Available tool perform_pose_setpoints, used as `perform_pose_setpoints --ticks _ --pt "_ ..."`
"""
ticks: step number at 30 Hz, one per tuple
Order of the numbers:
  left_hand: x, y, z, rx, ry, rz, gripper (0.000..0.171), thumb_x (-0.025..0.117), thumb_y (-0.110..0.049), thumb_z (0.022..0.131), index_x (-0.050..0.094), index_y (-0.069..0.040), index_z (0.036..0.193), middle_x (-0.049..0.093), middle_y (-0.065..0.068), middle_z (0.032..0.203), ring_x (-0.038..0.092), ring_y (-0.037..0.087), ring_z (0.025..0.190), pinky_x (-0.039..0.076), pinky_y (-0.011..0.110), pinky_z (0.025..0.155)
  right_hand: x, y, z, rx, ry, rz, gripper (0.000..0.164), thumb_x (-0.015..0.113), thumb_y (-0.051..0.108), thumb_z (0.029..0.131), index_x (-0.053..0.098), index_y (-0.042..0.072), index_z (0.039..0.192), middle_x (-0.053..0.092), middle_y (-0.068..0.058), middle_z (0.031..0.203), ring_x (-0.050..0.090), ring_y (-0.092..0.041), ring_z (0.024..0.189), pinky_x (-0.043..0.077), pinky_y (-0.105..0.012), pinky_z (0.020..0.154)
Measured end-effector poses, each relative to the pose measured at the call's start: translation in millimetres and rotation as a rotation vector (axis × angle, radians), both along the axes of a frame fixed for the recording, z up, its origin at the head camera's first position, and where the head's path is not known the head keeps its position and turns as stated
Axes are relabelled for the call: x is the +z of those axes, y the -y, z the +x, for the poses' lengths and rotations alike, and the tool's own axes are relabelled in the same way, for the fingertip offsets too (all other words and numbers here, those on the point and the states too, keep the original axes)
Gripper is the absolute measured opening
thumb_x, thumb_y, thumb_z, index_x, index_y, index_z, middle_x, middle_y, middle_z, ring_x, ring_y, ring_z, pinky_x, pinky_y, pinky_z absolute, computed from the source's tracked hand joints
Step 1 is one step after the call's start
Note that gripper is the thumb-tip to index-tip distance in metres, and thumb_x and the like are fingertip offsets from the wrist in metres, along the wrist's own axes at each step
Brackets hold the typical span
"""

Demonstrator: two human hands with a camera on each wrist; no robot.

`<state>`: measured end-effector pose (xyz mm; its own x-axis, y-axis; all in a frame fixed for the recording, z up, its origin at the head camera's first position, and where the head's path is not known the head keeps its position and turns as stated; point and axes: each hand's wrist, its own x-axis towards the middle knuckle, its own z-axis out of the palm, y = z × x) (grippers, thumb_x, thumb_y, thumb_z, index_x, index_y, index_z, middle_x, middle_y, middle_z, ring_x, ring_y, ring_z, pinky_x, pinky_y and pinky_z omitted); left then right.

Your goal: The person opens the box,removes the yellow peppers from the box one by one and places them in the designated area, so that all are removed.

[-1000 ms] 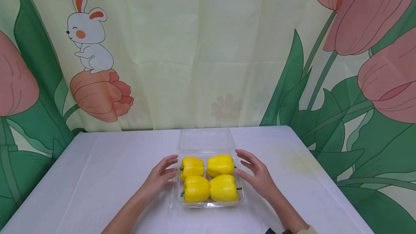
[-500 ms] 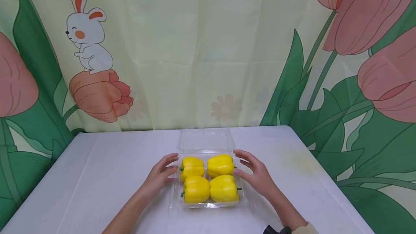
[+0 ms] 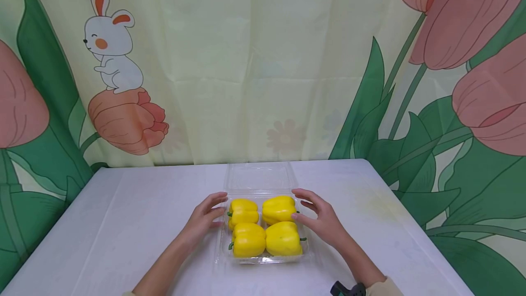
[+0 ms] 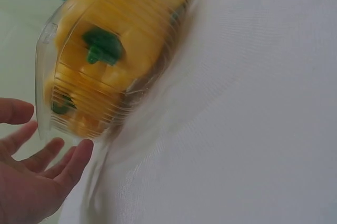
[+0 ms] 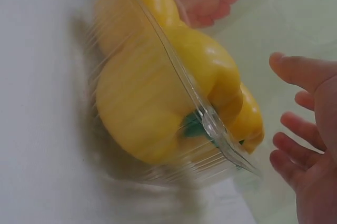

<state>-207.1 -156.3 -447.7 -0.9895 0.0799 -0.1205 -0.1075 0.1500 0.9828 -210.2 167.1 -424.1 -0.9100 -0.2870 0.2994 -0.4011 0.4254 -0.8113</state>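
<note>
Several yellow bell peppers with green stems lie in two rows in a clear plastic clamshell box. Its transparent lid is folded back flat on the far side. My left hand is beside the box's left wall, fingers spread and loosely bent; in the left wrist view its fingertips come close to the ribbed wall. At the right side, my right hand is held over the rim, thumb near a far pepper's stem. The right wrist view shows a gap between that hand and the box. Neither hand grips anything.
A white cloth covers the table under the box. Behind it hangs a curtain printed with tulips and a rabbit. A dark device sits at the right wrist, by a beige sleeve.
Both hands have moved slightly inward over the box's sides, the right hand a little further left. The box, lid and peppers have stayed in place.
</note>
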Motion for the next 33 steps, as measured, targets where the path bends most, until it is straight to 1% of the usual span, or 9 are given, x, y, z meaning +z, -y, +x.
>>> perform_pose_setpoints --ticks 9,17,24,30,33 --pt "-0.3 0 -6.9 -0.003 0.006 -0.022 0.04 0.05 -0.014 0.098 0.05 -0.019 0.137 0.052 0.006 0.141 0.055 0.025 0.12 0.055 0.041 0.092 2.5 5 -1.6 -0.006 -0.001 0.026 0.054 0.076 0.017 0.082 0.054 0.016 0.132 0.057 -0.005 0.137 0.052 -0.028 0.128 0.044 -0.05 0.104" --pt "-2.0 0 -11.0 -0.013 0.011 -0.018 0.039 0.051 -0.017 0.097 0.051 -0.019 0.136 0.055 0.005 0.138 0.055 0.022 0.119 0.055 0.041 0.093 4.1 7 -3.4 0.004 -0.008 0.041 0.055 0.076 0.017 0.082 0.055 0.013 0.132 0.057 -0.004 0.136 0.052 -0.027 0.127 0.046 -0.049 0.103" --pt "-2.8 -1 -14.6 -0.009 0.016 -0.004 0.037 0.053 -0.017 0.096 0.054 -0.017 0.133 0.057 0.004 0.136 0.057 0.021 0.117 0.055 0.04 0.093 3.1 8 -5.8 0.003 -0.003 0.051 0.053 0.077 0.019 0.081 0.056 0.018 0.13 0.058 -0.002 0.135 0.051 -0.026 0.128 0.046 -0.048 0.104" --pt "-4.2 0 -16.2 -0.019 0.008 0.01 0.037 0.054 -0.017 0.096 0.054 -0.016 0.133 0.058 0.004 0.135 0.057 0.021 0.117 0.055 0.04 0.092 2.9 10 -8.1 -0.002 0.007 0.045 0.053 0.077 0.016 0.08 0.057 0.013 0.129 0.059 -0.004 0.135 0.051 -0.028 0.129 0.045 -0.052 0.104" --pt "-5.0 -1 -17.0 -0.019 0.005 0.008 0.037 0.054 -0.017 0.096 0.054 -0.016 0.133 0.059 0.004 0.133 0.058 0.021 0.115 0.056 0.039 0.091 2.2 11 -9.2 -0.004 0.012 0.049 0.053 0.078 0.017 0.08 0.058 0.013 0.129 0.059 -0.004 0.134 0.052 -0.028 0.128 0.044 -0.052 0.104"
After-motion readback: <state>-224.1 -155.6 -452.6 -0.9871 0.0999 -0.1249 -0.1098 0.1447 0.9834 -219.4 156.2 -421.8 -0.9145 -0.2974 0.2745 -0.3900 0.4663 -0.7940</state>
